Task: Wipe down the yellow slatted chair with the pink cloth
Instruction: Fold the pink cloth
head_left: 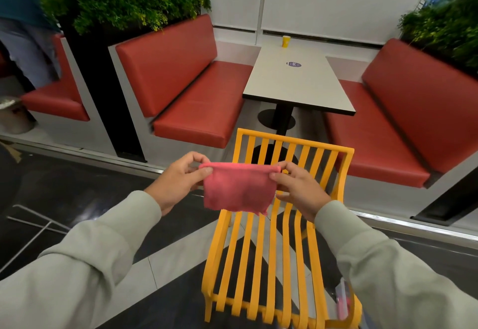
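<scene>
Pink cloth (239, 189) hung over the yellow chair (269, 238), pinched by the left hand (178, 181) and right hand (297, 189). It probably needed folding flat, then rubbing along each slat.

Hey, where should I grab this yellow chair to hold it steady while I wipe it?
Take the chair by its top rail, coming down from above. The rail is a bare, straight bar at the highest point, and the gaps under it let fingers wrap round. That is probably the steadiest hold.
</scene>
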`<action>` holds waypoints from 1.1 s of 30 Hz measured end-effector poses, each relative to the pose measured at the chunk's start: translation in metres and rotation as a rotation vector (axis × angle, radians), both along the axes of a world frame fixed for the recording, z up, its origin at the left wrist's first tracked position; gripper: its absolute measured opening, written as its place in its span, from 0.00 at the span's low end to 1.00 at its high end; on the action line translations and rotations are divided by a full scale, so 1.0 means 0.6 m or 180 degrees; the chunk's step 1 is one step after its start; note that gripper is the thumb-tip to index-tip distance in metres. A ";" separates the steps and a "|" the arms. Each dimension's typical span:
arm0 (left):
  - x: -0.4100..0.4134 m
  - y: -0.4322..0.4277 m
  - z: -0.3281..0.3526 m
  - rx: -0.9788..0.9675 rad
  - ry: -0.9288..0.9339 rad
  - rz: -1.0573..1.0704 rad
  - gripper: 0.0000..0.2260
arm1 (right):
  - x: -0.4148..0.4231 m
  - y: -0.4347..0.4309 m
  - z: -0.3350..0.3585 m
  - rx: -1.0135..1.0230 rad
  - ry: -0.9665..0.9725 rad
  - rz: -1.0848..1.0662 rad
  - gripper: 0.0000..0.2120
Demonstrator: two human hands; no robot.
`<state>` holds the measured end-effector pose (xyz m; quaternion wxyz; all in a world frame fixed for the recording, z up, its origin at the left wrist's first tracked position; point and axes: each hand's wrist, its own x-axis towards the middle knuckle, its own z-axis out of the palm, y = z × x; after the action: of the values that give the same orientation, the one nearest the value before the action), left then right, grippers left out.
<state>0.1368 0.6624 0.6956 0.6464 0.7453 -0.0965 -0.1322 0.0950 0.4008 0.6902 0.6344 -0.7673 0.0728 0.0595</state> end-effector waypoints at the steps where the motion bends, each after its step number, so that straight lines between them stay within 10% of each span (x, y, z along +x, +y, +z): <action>1: -0.001 -0.002 0.005 -0.0277 0.0158 -0.0012 0.04 | -0.001 0.004 0.004 0.0358 0.0031 -0.0037 0.09; 11: -0.014 -0.015 -0.004 -0.0567 0.0948 -0.0042 0.04 | -0.009 0.029 -0.010 0.1417 0.0569 -0.0237 0.11; 16: -0.017 -0.001 -0.033 -0.1774 0.1438 0.0086 0.24 | -0.019 0.033 -0.014 0.1616 0.0685 -0.0167 0.15; 26: -0.010 0.002 -0.038 -0.1069 0.1085 0.0066 0.38 | -0.011 0.016 -0.020 0.1383 0.0468 0.0207 0.33; 33: -0.012 0.002 -0.002 -0.1254 0.0559 -0.0154 0.37 | -0.011 0.007 -0.012 0.1353 -0.0367 0.0136 0.26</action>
<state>0.1299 0.6638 0.6946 0.7821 0.5877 -0.0816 -0.1907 0.0885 0.4049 0.6830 0.7836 -0.6198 0.0059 0.0430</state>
